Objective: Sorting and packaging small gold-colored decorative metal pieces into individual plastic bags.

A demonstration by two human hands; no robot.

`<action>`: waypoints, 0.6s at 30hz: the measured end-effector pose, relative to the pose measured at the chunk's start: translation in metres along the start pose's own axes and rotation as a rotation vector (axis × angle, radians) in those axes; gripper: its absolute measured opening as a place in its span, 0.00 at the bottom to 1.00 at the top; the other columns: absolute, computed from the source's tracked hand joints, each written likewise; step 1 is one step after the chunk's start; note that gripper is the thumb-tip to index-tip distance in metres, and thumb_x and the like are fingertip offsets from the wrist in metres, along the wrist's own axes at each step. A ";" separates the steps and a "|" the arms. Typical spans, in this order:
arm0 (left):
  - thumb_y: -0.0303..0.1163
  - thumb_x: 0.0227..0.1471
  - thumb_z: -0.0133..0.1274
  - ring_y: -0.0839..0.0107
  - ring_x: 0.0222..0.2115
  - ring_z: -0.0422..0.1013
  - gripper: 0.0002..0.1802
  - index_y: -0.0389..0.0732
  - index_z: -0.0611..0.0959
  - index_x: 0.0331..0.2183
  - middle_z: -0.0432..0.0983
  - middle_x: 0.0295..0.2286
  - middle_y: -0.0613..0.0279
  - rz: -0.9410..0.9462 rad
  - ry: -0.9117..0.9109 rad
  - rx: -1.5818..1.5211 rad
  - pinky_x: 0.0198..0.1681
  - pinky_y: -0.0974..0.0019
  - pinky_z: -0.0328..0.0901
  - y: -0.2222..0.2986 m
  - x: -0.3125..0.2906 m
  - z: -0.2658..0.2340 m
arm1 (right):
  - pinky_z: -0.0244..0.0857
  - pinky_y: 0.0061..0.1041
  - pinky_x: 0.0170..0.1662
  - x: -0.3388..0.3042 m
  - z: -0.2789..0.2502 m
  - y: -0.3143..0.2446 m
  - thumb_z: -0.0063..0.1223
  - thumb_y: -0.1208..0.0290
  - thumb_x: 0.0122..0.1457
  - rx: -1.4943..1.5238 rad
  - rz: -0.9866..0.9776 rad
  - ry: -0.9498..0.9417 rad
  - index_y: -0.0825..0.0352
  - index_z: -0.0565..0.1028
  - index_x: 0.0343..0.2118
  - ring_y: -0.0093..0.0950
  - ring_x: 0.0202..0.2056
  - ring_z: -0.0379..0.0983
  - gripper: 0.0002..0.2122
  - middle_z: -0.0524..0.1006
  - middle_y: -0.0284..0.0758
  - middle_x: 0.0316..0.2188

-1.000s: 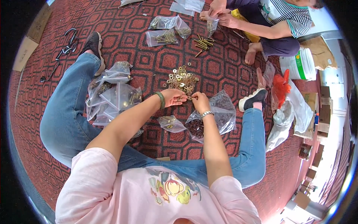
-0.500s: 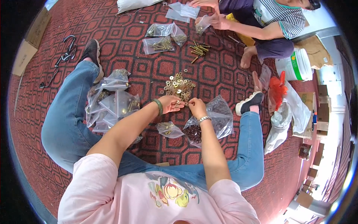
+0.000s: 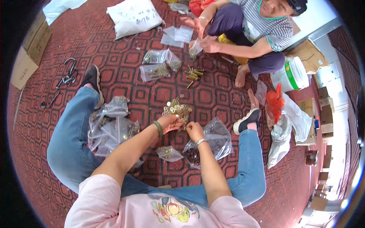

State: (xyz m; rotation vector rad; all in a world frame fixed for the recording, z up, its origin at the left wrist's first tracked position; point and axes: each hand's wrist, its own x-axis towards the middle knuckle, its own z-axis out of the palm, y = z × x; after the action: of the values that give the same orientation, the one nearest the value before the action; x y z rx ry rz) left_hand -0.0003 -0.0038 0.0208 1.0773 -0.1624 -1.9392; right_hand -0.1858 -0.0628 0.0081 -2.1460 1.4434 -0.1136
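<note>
A heap of brass-coloured washers [image 3: 178, 108] lies on the patterned red carpet in front of me. At its near edge my left hand [image 3: 170, 124] is cupped, its fingers curled about a few washers. Just right of it, my right hand [image 3: 195, 131] points down with thumb and fingertips pinched together at the heap; what is between them is too small to make out. Nearer to me lies a small clear bag of brass parts [image 3: 169, 153]. Beside my right wrist, a larger clear bag [image 3: 218, 138] holds small dark brown pieces [image 3: 192, 155].
Filled clear bags [image 3: 116, 133] lie by my left leg. Farther off are more bags [image 3: 155, 71], loose bolts [image 3: 194, 74] and a white sack [image 3: 134, 17]. A co-worker [image 3: 243, 41] squats at the far right, handling a small bag, near a white bucket [image 3: 291, 74].
The view has tilted up, so things sit lower in the picture and the white sack shows more fully. Both my hands stay at the washers. The co-worker's one hand has lifted with fingers spread.
</note>
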 end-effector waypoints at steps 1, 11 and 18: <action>0.26 0.53 0.41 0.66 0.35 0.73 0.08 0.36 0.71 0.36 0.75 0.34 0.54 0.017 -0.002 -0.004 0.38 0.68 0.69 0.002 0.001 -0.004 | 0.65 0.31 0.33 -0.001 0.002 -0.003 0.49 0.69 0.47 -0.004 0.016 -0.025 0.65 0.75 0.27 0.38 0.28 0.69 0.07 0.74 0.39 0.26; 0.24 0.53 0.41 0.66 0.35 0.73 0.10 0.35 0.68 0.40 0.73 0.36 0.53 0.050 -0.019 -0.091 0.36 0.69 0.70 0.003 0.008 -0.010 | 0.64 0.29 0.34 -0.005 -0.001 -0.003 0.52 0.69 0.47 0.010 0.060 -0.076 0.66 0.73 0.28 0.35 0.28 0.69 0.07 0.72 0.38 0.27; 0.21 0.52 0.41 0.65 0.36 0.73 0.13 0.35 0.66 0.42 0.72 0.38 0.51 0.052 -0.048 -0.079 0.37 0.69 0.70 0.001 0.017 -0.016 | 0.63 0.28 0.35 -0.008 -0.010 -0.018 0.53 0.69 0.48 -0.015 0.118 -0.125 0.66 0.70 0.31 0.34 0.28 0.67 0.09 0.69 0.37 0.30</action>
State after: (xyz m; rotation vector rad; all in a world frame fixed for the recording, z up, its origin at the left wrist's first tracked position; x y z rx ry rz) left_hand 0.0085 -0.0125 0.0014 0.9658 -0.1381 -1.9097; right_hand -0.1777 -0.0551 0.0269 -2.0360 1.4975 0.0732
